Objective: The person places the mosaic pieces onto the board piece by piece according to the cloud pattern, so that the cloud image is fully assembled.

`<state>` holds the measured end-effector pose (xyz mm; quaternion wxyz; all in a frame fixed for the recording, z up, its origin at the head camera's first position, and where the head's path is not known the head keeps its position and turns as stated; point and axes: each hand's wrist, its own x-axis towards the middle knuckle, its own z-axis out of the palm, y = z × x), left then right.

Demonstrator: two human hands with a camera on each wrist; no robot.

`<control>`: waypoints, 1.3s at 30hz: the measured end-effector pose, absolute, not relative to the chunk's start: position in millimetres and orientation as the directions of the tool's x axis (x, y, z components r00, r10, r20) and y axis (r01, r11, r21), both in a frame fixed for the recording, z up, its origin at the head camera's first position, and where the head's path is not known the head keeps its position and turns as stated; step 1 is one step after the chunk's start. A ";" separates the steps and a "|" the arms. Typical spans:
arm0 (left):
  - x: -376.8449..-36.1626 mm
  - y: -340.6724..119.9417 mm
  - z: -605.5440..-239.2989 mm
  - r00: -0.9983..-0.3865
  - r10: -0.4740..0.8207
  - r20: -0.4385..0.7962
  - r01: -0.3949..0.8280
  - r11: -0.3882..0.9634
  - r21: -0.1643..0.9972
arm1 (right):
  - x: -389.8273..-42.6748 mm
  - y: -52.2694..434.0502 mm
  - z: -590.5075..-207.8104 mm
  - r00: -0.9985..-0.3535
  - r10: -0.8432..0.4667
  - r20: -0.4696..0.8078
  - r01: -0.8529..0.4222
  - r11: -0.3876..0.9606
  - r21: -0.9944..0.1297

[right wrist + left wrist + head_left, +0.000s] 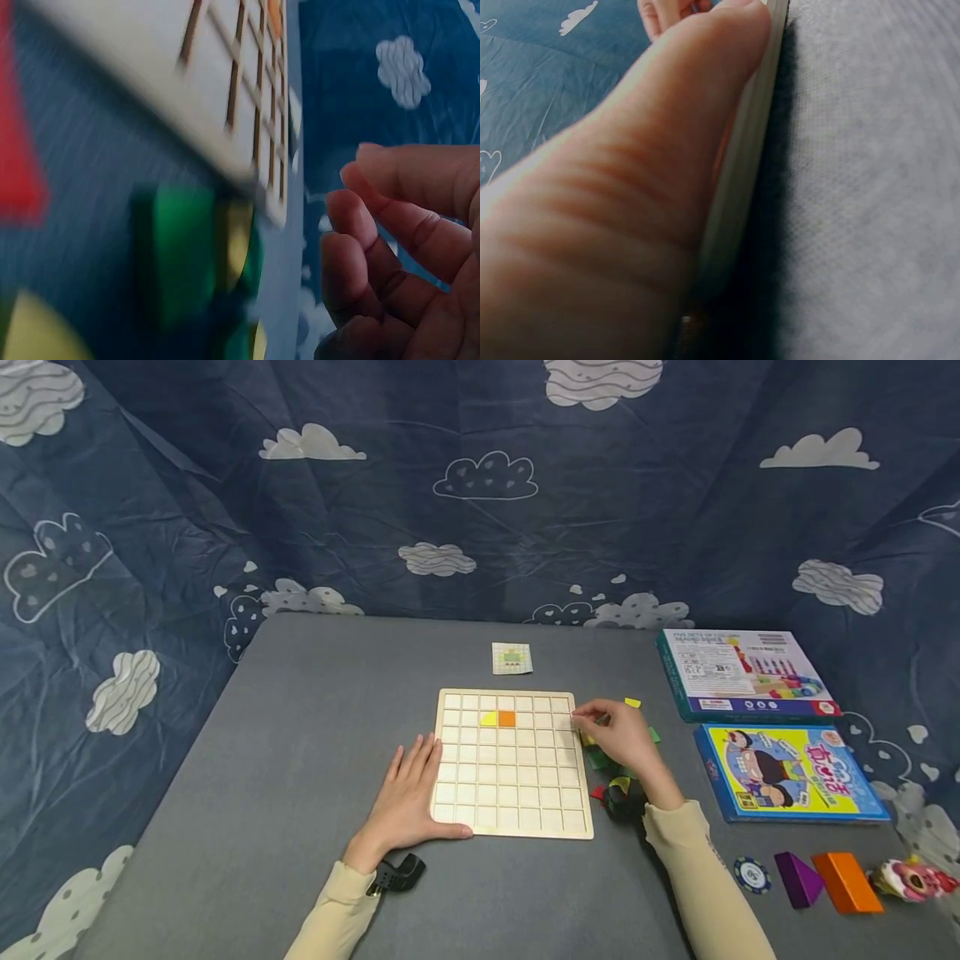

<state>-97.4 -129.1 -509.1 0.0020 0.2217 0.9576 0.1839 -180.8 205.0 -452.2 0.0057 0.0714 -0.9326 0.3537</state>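
A square wooden grid board (497, 774) lies on the grey table. Two pieces sit side by side in its upper cells: a small yellow piece (490, 719) and an orange square (507, 718). My left hand (405, 793) rests at the board's left side, fingers straight along the edge and thumb against the near edge. The left wrist view shows mostly the thumb (667, 112). My right hand (615, 731) hovers by the board's right edge, fingers loosely bent. Nothing shows between its fingertips (367, 154) in the right wrist view. Green pieces (184, 255) lie below it.
A small patterned card (512, 658) lies beyond the board. Loose coloured pieces (597, 758) lie right of the board, partly hidden by the right hand. Further right are two boxes (750, 672), a poker chip (752, 875), a purple block (798, 879), an orange block (847, 882) and a figurine (911, 880).
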 end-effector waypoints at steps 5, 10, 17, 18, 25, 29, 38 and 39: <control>-97.8 -130.5 -508.9 -0.904 0.421 0.071 0.418 0.837 0.352 | -177.1 223.2 -452.9 -0.993 -0.122 0.006 -0.098 0.769 -0.632; -96.9 -131.3 -507.6 -0.906 0.416 0.076 0.414 0.837 0.359 | -177.7 231.3 -454.7 -0.989 -0.138 -0.060 -0.074 0.793 -0.605; -96.0 -130.5 -508.2 -0.904 0.423 0.064 0.416 0.836 0.357 | -178.8 234.1 -459.8 -0.978 -0.183 -0.101 -0.087 0.797 -0.598; -96.0 -130.4 -508.4 -0.904 0.423 0.065 0.417 0.836 0.356 | -179.3 234.1 -460.8 -0.977 -0.185 -0.103 -0.088 0.798 -0.597; -95.8 -129.6 -509.6 -0.900 0.430 0.080 0.429 0.833 0.350 | -183.4 234.4 -464.9 -0.976 -0.182 -0.122 -0.077 0.807 -0.585; -96.1 -129.1 -509.8 -0.900 0.429 0.080 0.429 0.834 0.347 | -184.6 236.1 -462.6 -0.972 -0.186 -0.142 -0.073 0.819 -0.569; -97.2 -129.1 -509.6 -0.902 0.426 0.075 0.424 0.838 0.344 | -186.7 235.0 -460.1 -0.966 -0.207 -0.154 -0.088 0.826 -0.556; -97.5 -129.2 -509.7 -0.902 0.426 0.075 0.424 0.838 0.343 | -187.1 234.6 -460.1 -0.966 -0.209 -0.154 -0.090 0.825 -0.557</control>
